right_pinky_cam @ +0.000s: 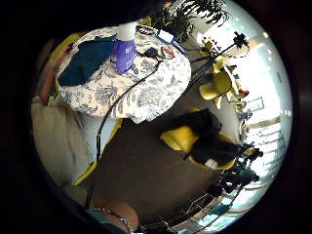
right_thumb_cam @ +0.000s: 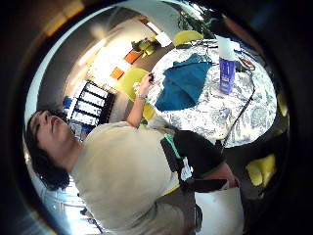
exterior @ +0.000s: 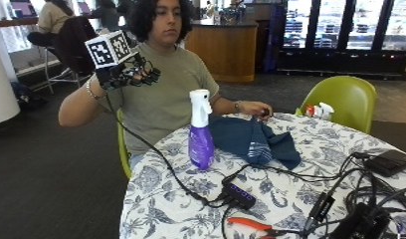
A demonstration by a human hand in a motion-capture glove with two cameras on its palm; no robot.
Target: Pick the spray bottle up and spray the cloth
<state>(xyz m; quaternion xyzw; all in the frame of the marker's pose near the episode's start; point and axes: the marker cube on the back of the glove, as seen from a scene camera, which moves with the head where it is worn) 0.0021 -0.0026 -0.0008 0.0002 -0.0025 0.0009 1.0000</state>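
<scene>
Hands raised, holding nothing; spray bottle label unreadable beside cloth.

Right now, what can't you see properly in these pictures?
- Label words on the purple spray bottle with the white trigger top: too small in every view.
- Far edge of the dark blue cloth: hidden by its own folds, outside view.
- Grip of the black-gloved right hand: raised by the shoulder, fingers partly hidden by the glove's rig.

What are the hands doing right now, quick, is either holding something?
Right hand, gloved: raised in the air away from the spray bottle, fingers relaxed, holding nothing.
Left hand, bare: resting at the edge of the blue cloth; whether it grips it cannot be told.
</scene>
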